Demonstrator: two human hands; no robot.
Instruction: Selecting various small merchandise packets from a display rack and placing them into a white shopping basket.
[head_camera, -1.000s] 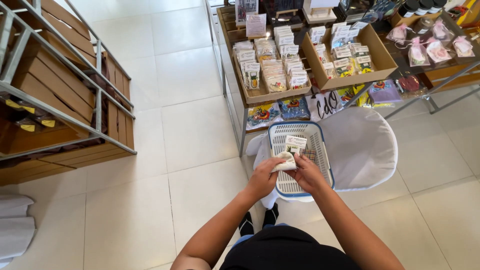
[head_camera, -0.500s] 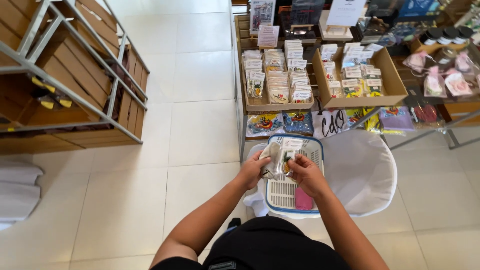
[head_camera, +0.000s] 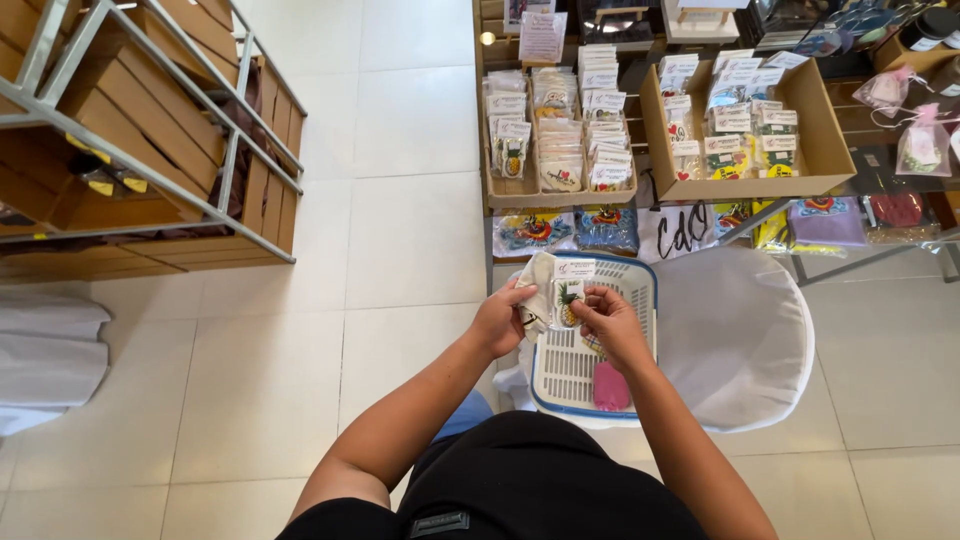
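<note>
Both hands up over the basket (head_camera: 592, 365) now — white plastic w/ a blue rim, sitting on a white-covered round seat (head_camera: 735, 335). Left hand (head_camera: 500, 318) is clenched round a small stack of clear packets (head_camera: 540, 285), thumb on top, fingers curled under. Right hand (head_camera: 610, 320) pinches the front one, a pineapple patch packet (head_camera: 568, 300), by its right edge — thumb and forefinger closed on it, so that packet sits between the two hands, upright-ish, just above the basket's near-left corner. Inside the basket, a pink item (head_camera: 611, 385) lies on the bottom grid right below the right wrist; can't tell what it is. Ahead of the hands, a low display: an open cardboard box (head_camera: 815, 130) on the right packed w/ rows of carded packets, a flatter tray (head_camera: 560, 130) left of it filled the same way, one w/ a pineapple too. Under those, colourful embroidered pieces in clear bags (head_camera: 565, 230) laid flat, just beyond the basket's far rim. Far left — metal-framed rack (head_camera: 150, 130) holding brown wooden crates, well apart from the hands. White folded cloth (head_camera: 45, 350) at the left edge on the pale tiled floor (head_camera: 400, 230). Person's in a black top, forearms bare.
</note>
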